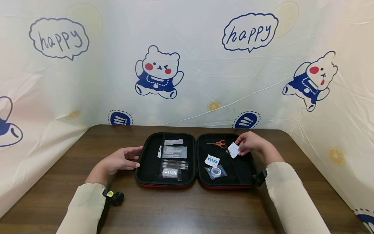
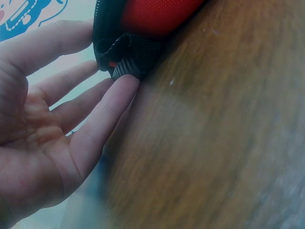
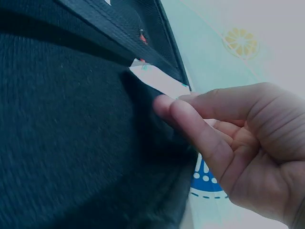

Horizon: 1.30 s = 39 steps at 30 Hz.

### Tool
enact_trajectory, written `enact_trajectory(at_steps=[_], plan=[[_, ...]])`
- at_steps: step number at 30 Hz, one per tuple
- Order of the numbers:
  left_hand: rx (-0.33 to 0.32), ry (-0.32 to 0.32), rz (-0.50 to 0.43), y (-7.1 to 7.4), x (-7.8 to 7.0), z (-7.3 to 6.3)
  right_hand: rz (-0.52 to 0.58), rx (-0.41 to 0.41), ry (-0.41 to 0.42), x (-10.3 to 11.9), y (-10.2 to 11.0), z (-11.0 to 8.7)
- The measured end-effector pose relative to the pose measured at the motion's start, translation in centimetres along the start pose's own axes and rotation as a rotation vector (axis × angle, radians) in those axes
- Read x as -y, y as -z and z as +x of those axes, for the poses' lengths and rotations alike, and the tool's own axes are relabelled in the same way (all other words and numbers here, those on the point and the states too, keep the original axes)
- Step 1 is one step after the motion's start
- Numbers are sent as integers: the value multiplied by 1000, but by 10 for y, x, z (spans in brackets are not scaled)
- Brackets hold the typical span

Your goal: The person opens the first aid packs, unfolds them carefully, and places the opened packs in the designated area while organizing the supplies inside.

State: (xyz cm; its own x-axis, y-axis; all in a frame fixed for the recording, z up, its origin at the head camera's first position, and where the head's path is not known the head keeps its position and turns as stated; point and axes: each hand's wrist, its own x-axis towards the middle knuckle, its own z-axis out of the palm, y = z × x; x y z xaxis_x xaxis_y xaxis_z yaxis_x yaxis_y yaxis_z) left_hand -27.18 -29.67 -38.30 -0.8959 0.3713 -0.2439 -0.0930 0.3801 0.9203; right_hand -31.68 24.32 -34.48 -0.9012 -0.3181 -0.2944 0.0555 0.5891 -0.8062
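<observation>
An open black zip case [image 1: 147,172] with a red outside lies flat on the table. My left hand [image 1: 124,159] rests its fingertips on the case's left edge, fingers mostly straight; the left wrist view shows them at the zipper and red shell [image 2: 162,16]. Over the right half, my right hand [image 1: 252,143] pinches a small white packet [image 1: 233,150] between thumb and fingers. In the right wrist view the packet [image 3: 159,80] lies by a black strap. Orange-handled scissors [image 1: 221,144], a white-and-blue sachet [image 1: 212,160] and a bagged white tape roll [image 1: 216,172] lie nearby.
In the left half are a folded white strip [image 1: 173,142], a flat clear packet [image 1: 174,152], slim bagged items [image 1: 174,164] and a wrapped white roll [image 1: 170,173]. A patterned cloth [image 1: 198,65] hangs behind the brown table [image 1: 175,211].
</observation>
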Motion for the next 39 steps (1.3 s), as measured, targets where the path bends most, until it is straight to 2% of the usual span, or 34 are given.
enact_trajectory(at_steps=[5, 11, 18, 29, 39], plan=[[-1, 1, 5, 0, 0, 0, -8, 39, -16, 1, -6, 4], [-2, 1, 2, 0, 2, 1, -150, -10, -1, 3, -9, 9], [1, -3, -1, 0, 2, 2, -188, -34, -12, 6, -11, 12], [-4, 2, 2, 0, 2, 1, -68, 2, -51, 6, -17, 16], [-4, 6, -5, 0, 1, 1, -38, 29, -32, 5, -24, 24]])
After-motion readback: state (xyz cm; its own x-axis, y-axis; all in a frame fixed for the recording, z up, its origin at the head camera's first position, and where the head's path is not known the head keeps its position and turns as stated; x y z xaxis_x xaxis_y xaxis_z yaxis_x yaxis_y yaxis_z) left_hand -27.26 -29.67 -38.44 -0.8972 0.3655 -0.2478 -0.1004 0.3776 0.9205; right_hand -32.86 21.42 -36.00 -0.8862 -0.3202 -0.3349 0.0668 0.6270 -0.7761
